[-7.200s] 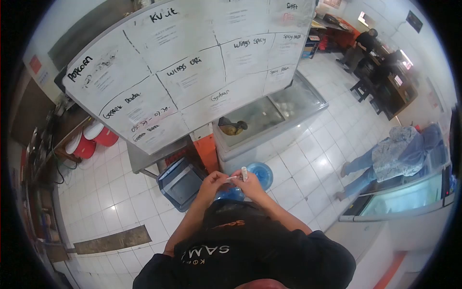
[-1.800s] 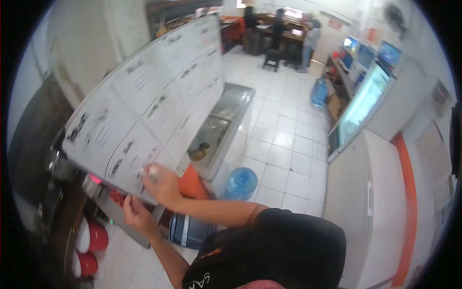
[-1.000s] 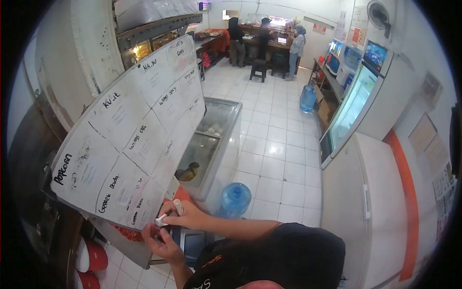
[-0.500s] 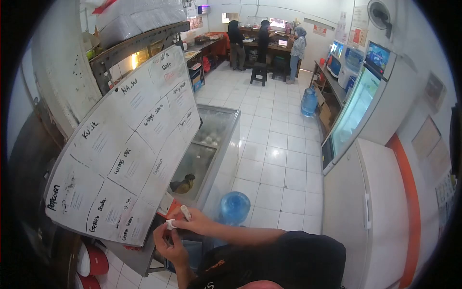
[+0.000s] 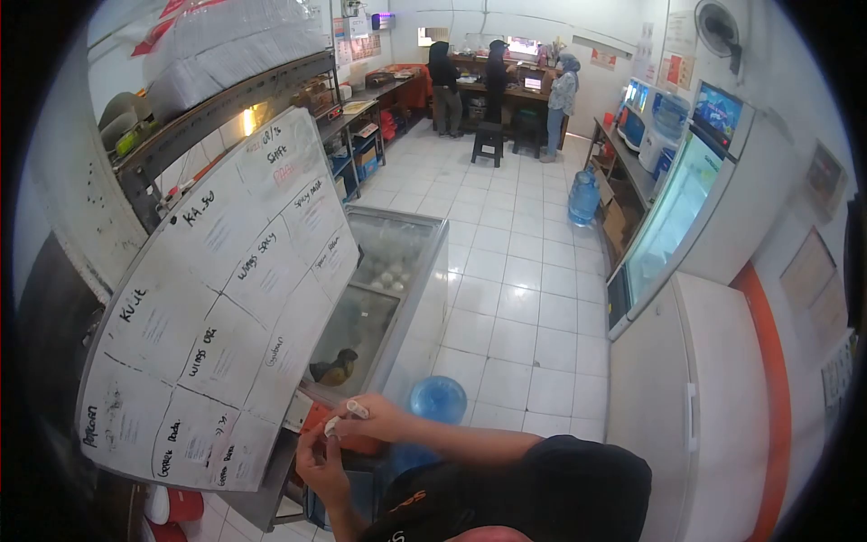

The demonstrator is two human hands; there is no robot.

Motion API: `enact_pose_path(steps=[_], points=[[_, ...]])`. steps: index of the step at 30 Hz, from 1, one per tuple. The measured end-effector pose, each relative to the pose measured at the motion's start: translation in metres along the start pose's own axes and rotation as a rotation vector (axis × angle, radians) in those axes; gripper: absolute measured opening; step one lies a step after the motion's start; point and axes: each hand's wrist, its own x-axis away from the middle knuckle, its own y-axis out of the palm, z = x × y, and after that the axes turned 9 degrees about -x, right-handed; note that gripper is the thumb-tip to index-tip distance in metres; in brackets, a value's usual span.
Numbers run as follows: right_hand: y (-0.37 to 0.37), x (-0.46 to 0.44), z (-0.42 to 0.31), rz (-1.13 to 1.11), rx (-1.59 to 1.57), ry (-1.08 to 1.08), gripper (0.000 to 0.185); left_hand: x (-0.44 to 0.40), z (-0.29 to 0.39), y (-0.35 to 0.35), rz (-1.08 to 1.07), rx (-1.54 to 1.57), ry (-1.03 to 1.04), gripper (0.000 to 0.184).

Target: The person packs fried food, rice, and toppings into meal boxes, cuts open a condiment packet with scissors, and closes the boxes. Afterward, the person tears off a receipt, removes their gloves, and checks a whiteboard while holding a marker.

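Note:
My right hand (image 5: 381, 421) is closed, with a white marker-like stick (image 5: 358, 409) poking up from its fingers. My left hand (image 5: 321, 465) is just left of it, fingers pinched. Between the fingertips of both hands is a small white piece (image 5: 331, 425), perhaps crumpled paper; it is too small to make out. A large whiteboard (image 5: 237, 312) with handwritten words in a grid leans at the left, its lower right edge close to my left hand. Beyond my hands, an orange-red surface (image 5: 313, 414) shows beside the board.
A glass-topped chest freezer (image 5: 432, 271) stands ahead, with a blue water jug (image 5: 438, 398) on the floor near it. A fridge (image 5: 673, 217) and a white cabinet (image 5: 646, 379) line the right. Several people stand at the far counter (image 5: 528, 88). Red tubs (image 5: 185, 506) sit lower left.
The view has shifted slightly, so the whiteboard sits lower and further left. My hands stay together around the white piece, and the stick has tilted a little in my right hand.

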Motion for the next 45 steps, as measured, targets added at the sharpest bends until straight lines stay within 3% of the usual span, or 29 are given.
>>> enact_pose_path(steps=[3,6,9,11,15,18,20,21,23,26,32,45], points=[[-0.018,0.003,0.003,0.03,-0.086,0.042,0.023,-0.003,-0.002,0.012,-0.043,-0.087,0.009,0.016],[-0.036,0.003,0.003,0.028,0.057,0.071,0.023,-0.009,-0.005,0.029,-0.028,-0.14,0.045,0.013],[-0.054,0.003,0.004,0.015,0.054,0.092,0.022,-0.012,-0.001,0.044,-0.005,-0.094,-0.038,0.01],[-0.067,0.002,0.008,-0.033,0.048,0.132,0.022,-0.014,0.016,0.052,-0.081,-0.339,0.093,0.01],[-0.087,0.005,0.005,-0.07,0.092,0.114,0.022,-0.021,0.009,0.07,-0.117,-0.405,0.262,0.009],[-0.101,0.007,0.0,-0.079,0.158,0.115,0.024,-0.023,-0.005,0.08,-0.186,-0.359,0.193,0.013],[-0.11,0.007,0.0,-0.021,0.158,0.139,0.026,-0.022,-0.007,0.092,-0.136,-0.093,-0.007,0.021],[-0.114,0.007,-0.001,-0.022,0.159,0.136,0.026,-0.022,-0.004,0.098,-0.135,-0.093,-0.004,0.021],[-0.12,0.006,0.0,-0.005,0.211,0.143,0.027,-0.022,0.003,0.109,-0.202,0.189,-0.062,0.027],[-0.124,0.003,0.006,-0.002,0.126,0.126,0.025,-0.025,0.002,0.114,-0.192,0.26,-0.19,0.026],[-0.128,0.0,0.018,-0.03,-0.084,0.049,0.024,-0.032,-0.006,0.104,-0.149,0.159,-0.268,0.02],[-0.113,-0.008,0.025,-0.031,0.011,0.116,0.026,-0.028,0.002,0.099,-0.064,0.015,-0.307,0.015]])
